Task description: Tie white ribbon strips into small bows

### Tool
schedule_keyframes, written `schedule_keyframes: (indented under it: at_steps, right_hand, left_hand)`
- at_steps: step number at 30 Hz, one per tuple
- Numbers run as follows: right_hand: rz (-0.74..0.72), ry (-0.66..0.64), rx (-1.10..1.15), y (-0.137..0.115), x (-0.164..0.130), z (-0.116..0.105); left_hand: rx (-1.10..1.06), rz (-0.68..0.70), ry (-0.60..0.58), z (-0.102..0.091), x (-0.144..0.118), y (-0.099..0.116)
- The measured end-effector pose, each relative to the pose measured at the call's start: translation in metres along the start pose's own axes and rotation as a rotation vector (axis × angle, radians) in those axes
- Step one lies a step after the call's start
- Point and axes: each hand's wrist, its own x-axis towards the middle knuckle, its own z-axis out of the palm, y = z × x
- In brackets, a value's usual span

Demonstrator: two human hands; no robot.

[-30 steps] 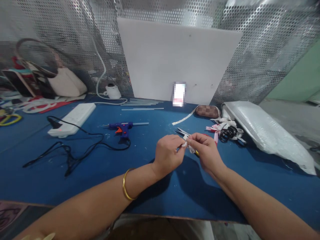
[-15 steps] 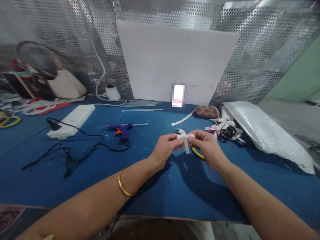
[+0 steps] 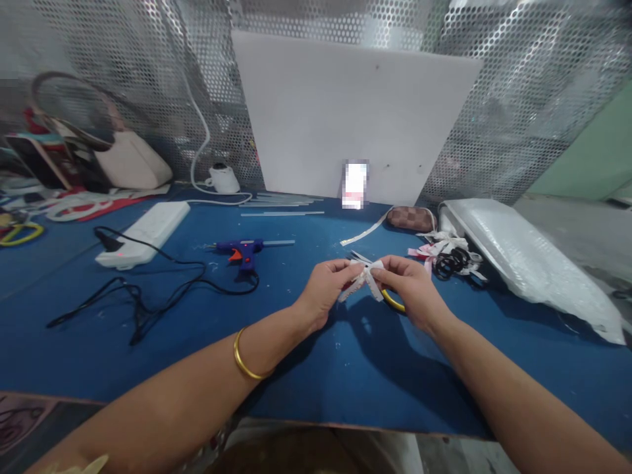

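Note:
Between my two hands is a small white ribbon bow [image 3: 366, 275], its two tails spread downward. My left hand [image 3: 328, 286] pinches the bow's left side with thumb and fingers. On the other side, my right hand [image 3: 405, 284] grips the right loop the same way. Behind and below the right fingers lies a pair of scissors [image 3: 394, 301] with yellow handles, partly hidden by the hand and bow. A gold bangle [image 3: 240, 355] circles my left forearm.
A blue glue gun [image 3: 243, 249] lies left with its black cord, near a white power strip [image 3: 148, 234]. Glue sticks [image 3: 281, 213] and a lit phone [image 3: 355, 184] are at the back. Right are black hair ties [image 3: 450, 263], a checkered pouch [image 3: 411, 219] and a plastic-wrapped package [image 3: 523, 257].
The bow has turned in my fingers: a single hanging tail showed before, and now two tails fan out left and right. Both hands keep their hold. The view has shifted slightly.

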Motion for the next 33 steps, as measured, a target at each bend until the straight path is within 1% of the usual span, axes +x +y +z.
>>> schedule_keyframes:
  at_steps: [2, 5, 8, 10, 12, 15, 17, 19, 22, 24, 25, 26, 28, 30, 33]
  right_hand:
    - [-0.016, -0.010, -0.034, 0.0007, -0.0002, 0.0007]
    - [-0.051, -0.017, -0.067, 0.0020, -0.0005, 0.0021]
    - [-0.069, 0.016, -0.076, 0.0038, -0.0004, 0.0034]
    - [-0.074, 0.031, -0.081, 0.0051, -0.0003, 0.0039]
    - [-0.080, 0.014, -0.108, 0.0063, -0.0003, 0.0042]
    - [-0.133, 0.030, -0.228, 0.0076, -0.0014, 0.0045]
    - [-0.227, 0.073, -0.335, 0.0078, -0.0032, 0.0044]
    - [-0.380, 0.095, -0.460, 0.0074, -0.0056, 0.0039]
    - [-0.638, 0.061, -0.662, 0.0072, -0.0084, 0.0022]
    - [-0.759, 0.037, -0.751, 0.0080, -0.0084, 0.0008]
    - [-0.794, 0.038, -0.780, 0.0086, -0.0078, 0.0002]
    - [-0.806, 0.042, -0.799, 0.0092, -0.0069, -0.0001]
    - [-0.768, 0.056, -0.802, 0.0101, -0.0051, 0.0001]
    - [-0.684, 0.065, -0.750, 0.0102, -0.0039, 0.0014]
    - [-0.584, 0.100, -0.648, 0.0096, -0.0035, 0.0037]
  left_hand:
    - [0.034, 0.006, -0.002, -0.0002, 0.0001, 0.0003]
    - [0.081, 0.054, 0.066, 0.0000, 0.0003, -0.0003]
    - [0.080, 0.093, 0.108, 0.0001, 0.0000, -0.0006]
    - [0.084, 0.073, 0.079, -0.0004, -0.0001, -0.0003]
    - [0.099, 0.029, 0.044, -0.0011, 0.0000, -0.0002]
    - [0.102, -0.001, 0.056, -0.0010, 0.0005, -0.0008]
    - [0.038, -0.022, 0.084, -0.0002, 0.0006, -0.0014]
    - [-0.084, -0.088, 0.092, 0.0008, 0.0005, -0.0016]
    - [-0.273, -0.243, 0.061, 0.0010, 0.0014, -0.0009]
    - [-0.340, -0.318, 0.042, 0.0000, 0.0029, -0.0005]
    - [-0.353, -0.336, 0.039, -0.0008, 0.0039, -0.0005]
    - [-0.363, -0.342, 0.046, -0.0017, 0.0048, -0.0007]
    - [-0.336, -0.306, 0.062, -0.0035, 0.0062, -0.0016]
    - [-0.217, -0.203, 0.079, -0.0050, 0.0064, -0.0029]
    - [0.032, -0.031, 0.084, -0.0062, 0.0047, -0.0046]
